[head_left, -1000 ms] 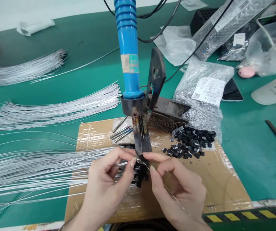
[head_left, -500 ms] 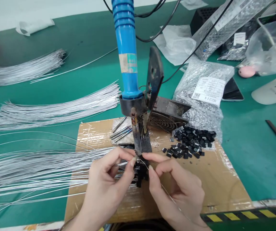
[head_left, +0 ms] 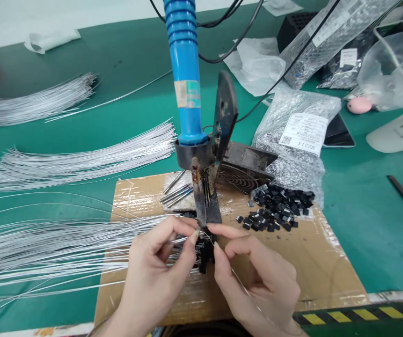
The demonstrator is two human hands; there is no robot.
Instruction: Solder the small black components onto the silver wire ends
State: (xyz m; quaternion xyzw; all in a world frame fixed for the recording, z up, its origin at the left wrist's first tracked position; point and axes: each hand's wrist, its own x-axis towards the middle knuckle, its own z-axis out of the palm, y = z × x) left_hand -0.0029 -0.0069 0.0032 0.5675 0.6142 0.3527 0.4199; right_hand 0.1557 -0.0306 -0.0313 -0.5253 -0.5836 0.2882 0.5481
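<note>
Hands (head_left: 161,267) (head_left: 260,276): 2; right holds 1 thin wire (head_left: 240,282); 3 wire bundles (head_left: 82,158).

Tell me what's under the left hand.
White wires run beneath the left hand, over cardboard; black pieces show beyond it. The hand covers the stretch directly underneath.

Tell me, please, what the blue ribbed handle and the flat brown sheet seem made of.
The blue ribbed handle: probably glossy moulded plastic, given its highlights and even colour. The flat brown sheet: likely cardboard, by its papery tan surface; glossy streaks suggest clear tape.
</note>
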